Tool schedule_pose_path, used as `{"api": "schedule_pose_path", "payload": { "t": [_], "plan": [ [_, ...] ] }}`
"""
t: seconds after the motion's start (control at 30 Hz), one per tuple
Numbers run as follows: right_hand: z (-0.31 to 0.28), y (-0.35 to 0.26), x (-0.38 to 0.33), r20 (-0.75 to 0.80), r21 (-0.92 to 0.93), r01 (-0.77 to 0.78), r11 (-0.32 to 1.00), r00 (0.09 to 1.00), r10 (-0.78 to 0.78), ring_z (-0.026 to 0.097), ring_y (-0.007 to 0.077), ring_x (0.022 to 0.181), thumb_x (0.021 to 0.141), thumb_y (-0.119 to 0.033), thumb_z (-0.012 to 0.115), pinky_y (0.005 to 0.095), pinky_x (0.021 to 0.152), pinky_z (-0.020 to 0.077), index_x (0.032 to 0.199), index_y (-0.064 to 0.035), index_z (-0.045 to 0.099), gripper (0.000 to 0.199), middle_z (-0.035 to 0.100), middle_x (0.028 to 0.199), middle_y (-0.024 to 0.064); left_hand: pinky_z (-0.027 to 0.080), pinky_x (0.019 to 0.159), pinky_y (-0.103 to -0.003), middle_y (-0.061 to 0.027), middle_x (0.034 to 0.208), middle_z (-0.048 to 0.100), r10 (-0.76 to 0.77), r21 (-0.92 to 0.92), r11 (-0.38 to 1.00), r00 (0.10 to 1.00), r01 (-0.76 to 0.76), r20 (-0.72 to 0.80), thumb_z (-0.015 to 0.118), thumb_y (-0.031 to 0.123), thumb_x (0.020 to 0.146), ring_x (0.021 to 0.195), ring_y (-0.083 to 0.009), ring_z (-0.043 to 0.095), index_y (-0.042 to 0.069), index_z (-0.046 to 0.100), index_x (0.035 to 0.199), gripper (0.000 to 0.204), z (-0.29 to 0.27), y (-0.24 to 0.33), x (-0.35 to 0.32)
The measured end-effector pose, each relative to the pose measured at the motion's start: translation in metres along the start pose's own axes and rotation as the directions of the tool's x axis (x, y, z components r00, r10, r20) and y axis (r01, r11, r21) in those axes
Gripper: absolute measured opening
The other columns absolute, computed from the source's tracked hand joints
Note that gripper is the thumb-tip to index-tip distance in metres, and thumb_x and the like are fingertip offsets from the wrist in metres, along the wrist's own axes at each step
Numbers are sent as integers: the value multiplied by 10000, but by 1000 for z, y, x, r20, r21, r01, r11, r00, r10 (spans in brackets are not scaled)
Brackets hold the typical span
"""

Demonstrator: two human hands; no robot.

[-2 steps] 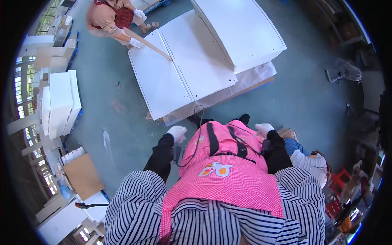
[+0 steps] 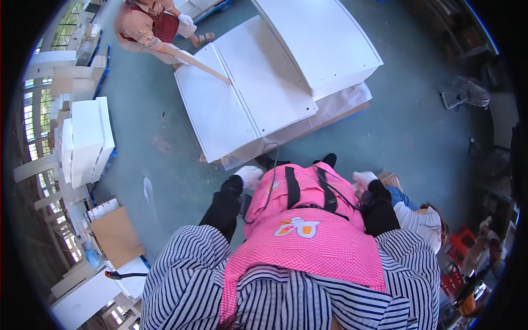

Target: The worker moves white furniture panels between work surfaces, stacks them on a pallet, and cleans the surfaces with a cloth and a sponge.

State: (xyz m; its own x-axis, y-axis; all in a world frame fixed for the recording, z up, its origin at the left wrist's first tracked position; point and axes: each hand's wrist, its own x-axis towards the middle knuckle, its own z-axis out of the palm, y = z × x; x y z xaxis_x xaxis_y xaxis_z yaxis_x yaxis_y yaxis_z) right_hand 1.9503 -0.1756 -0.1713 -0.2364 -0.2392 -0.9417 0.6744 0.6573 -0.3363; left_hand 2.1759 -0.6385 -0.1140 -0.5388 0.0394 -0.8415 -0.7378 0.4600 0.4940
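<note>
My left hand [image 2: 249,177], in a white glove with a black sleeve, is beside the left edge of my pink checked apron [image 2: 319,253]. Its fingers are loosely bent and apart, and no object shows in it. On the other side of the apron is my gloved right hand [image 2: 364,180], fingers apart, with nothing visible in it. A thin black cable [image 2: 268,192] loops over the apron. Ahead of both hands stand large white panels [image 2: 269,71] on a low, wrapped stack, with a taller white cabinet-like piece [image 2: 324,49] on top at the right.
A co-worker [image 2: 144,30] in white gloves holds a long narrow board [image 2: 201,67] across the panels. Someone in a white top [image 2: 418,224] is close on my right. White panel stacks [image 2: 88,140] and a brown cardboard sheet [image 2: 116,236] line the left; a fan [image 2: 466,94] stands right.
My view shifts slightly, and both hands move a little inward against the apron's sides. The co-worker's hand moves up along the board.
</note>
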Motion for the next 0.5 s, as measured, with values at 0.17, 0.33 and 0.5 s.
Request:
{"api": "schedule_pose_path", "payload": {
  "t": [0.17,0.33,0.5],
  "plan": [
    [-117,55,-33,-116,-78,-139,987,985,130,492,161,413,870,-456,514,299,387,363,1062,1,632,510,673,648,139,544,669,-358,-134,963,651,-24,313,950,998,6,55,445,384,891,800,-261,661,70,615,1045,390,12,178,23],
    [-184,66,-55,-197,81,-176,981,962,189,396,148,349,889,-448,484,312,349,324,1105,-35,611,483,660,645,135,541,627,-323,-81,885,672,-43,255,967,985,0,165,475,366,864,728,-207,663,57,641,1012,381,15,290,84],
    [-216,16,-77,-133,314,-78,946,983,125,513,176,404,892,-344,531,335,360,441,1157,-11,548,427,662,722,155,538,636,-341,-58,882,673,22,308,948,981,-82,193,463,356,872,726,-211,654,77,653,1017,367,26,377,169]
  ]
}}
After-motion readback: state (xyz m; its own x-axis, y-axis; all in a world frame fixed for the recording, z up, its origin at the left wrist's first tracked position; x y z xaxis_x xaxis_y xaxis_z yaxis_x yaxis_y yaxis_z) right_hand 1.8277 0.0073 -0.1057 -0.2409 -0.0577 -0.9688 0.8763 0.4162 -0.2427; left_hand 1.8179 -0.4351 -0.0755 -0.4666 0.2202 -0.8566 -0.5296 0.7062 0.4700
